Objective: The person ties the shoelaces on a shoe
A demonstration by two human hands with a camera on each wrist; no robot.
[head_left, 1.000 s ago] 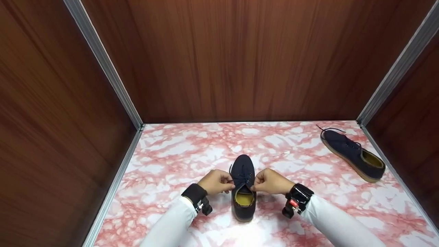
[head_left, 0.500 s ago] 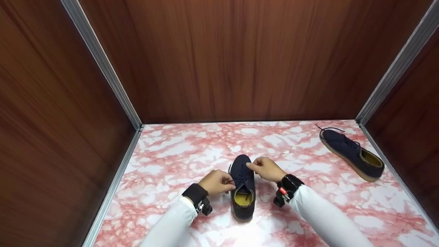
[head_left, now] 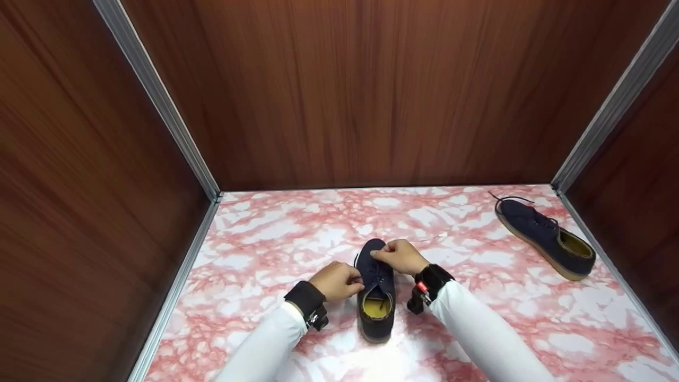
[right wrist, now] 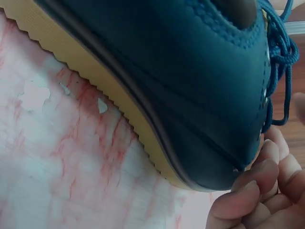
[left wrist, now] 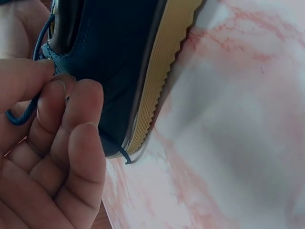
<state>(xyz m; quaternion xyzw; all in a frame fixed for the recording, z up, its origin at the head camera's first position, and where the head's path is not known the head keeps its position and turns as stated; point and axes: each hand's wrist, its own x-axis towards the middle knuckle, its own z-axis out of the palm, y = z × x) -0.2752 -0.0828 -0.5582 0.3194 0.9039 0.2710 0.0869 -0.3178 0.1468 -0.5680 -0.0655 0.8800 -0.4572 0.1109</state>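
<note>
Left hand (head_left: 335, 281) pinches lace (left wrist: 19, 120); right hand (head_left: 402, 257) at shoe (head_left: 377, 292), grip hidden, cannot tell.

Navy shoes (head_left: 379, 287) (head_left: 546, 241) on pink-marbled surface (head_left: 286, 233)

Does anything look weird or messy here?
A little. The far shoe on the right sits slantwise, apart from the shoe between the hands, which points nearly straight ahead. The far shoe's loose lace sticks out past its toe, so it looks untidy. I don't see anything spilled.
</note>
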